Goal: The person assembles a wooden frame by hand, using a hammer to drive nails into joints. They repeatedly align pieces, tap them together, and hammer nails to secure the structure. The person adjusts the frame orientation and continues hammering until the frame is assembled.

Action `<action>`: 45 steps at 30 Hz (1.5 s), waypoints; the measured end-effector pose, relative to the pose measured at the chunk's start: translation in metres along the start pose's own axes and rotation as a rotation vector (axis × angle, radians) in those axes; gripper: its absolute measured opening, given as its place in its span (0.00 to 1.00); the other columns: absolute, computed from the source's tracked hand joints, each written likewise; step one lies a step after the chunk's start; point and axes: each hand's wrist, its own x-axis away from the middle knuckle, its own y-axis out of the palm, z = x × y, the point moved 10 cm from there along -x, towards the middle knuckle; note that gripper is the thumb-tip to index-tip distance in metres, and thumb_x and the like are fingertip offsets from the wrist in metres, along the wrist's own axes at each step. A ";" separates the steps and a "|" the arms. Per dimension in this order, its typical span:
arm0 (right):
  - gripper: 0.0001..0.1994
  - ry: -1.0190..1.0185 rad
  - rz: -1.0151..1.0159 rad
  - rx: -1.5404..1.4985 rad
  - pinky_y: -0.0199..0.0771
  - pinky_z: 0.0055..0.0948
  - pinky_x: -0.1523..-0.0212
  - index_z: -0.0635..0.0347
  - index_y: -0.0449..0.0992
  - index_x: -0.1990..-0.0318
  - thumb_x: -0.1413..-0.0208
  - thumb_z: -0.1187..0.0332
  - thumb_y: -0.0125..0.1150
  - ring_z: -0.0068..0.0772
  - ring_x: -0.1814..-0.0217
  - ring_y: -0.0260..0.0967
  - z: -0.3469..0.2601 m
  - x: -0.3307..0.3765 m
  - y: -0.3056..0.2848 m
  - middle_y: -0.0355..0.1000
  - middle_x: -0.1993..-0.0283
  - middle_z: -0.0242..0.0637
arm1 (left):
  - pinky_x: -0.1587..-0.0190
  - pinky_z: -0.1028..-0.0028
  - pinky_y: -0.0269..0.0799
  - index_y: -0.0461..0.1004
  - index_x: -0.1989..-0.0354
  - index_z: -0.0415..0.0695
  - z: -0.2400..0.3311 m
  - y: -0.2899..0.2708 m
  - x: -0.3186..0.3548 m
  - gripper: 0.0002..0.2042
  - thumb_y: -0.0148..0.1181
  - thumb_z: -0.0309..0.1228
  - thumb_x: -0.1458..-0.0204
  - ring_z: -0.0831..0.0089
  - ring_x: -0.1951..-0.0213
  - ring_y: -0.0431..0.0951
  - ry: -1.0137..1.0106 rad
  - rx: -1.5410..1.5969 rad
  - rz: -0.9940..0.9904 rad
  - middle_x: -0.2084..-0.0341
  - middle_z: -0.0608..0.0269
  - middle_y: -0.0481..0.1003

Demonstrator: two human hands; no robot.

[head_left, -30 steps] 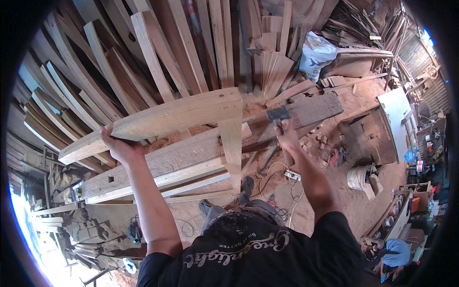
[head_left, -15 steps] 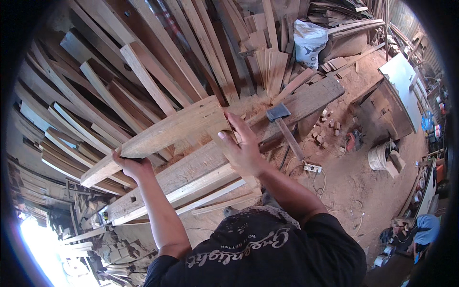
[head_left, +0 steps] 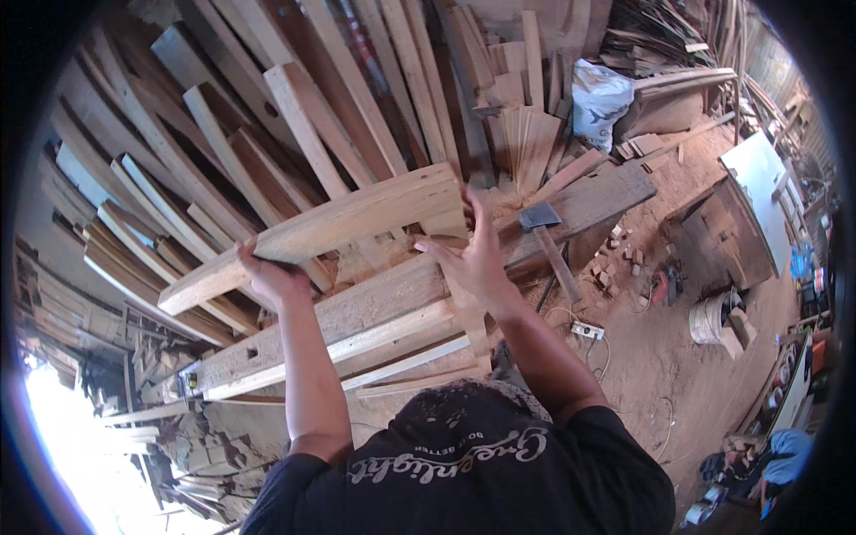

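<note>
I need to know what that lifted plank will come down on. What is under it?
Under the plank lies a long beam with thinner strips along its near edge. The left hand and the plank hide part of the beam's top.

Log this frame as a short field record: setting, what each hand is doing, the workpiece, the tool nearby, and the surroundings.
setting: woodworking yard, sawdust on the ground
left hand: grips the lower edge of the pale plank toward its left end
right hand: open, fingers spread, against the plank's right end
pale plank: long, raised at a slant over the heavy beam
tool: hatchet lying on the beam, right of the hands, untouched
surroundings: stacked boards behind, white sack, small offcut blocks, power strip on the ground
</note>
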 end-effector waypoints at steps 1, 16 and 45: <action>0.47 -0.005 0.015 0.077 0.72 0.43 0.33 0.64 0.51 0.24 0.45 0.67 0.78 0.52 0.30 0.68 -0.010 -0.007 0.005 0.64 0.31 0.56 | 0.32 0.58 0.67 0.73 0.43 0.41 0.000 -0.007 -0.010 0.28 0.62 0.55 0.38 0.57 0.38 0.73 0.003 0.029 -0.019 0.40 0.54 0.73; 0.48 -0.103 0.051 0.444 0.66 0.50 0.32 0.71 0.49 0.26 0.45 0.62 0.76 0.60 0.32 0.66 0.007 -0.009 0.021 0.63 0.33 0.65 | 0.62 0.65 0.73 0.76 0.55 0.42 0.003 -0.009 -0.003 0.22 0.68 0.51 0.42 0.67 0.61 0.77 -0.075 -0.035 0.075 0.62 0.60 0.75; 0.60 0.497 0.099 0.701 0.63 0.51 0.26 0.76 0.43 0.23 0.45 0.42 0.74 0.64 0.25 0.60 0.110 0.217 0.023 0.56 0.26 0.69 | 0.27 0.61 0.59 0.69 0.28 0.46 -0.089 -0.603 0.320 0.45 0.50 0.73 0.42 0.54 0.30 0.69 -1.112 -1.255 -1.003 0.32 0.49 0.71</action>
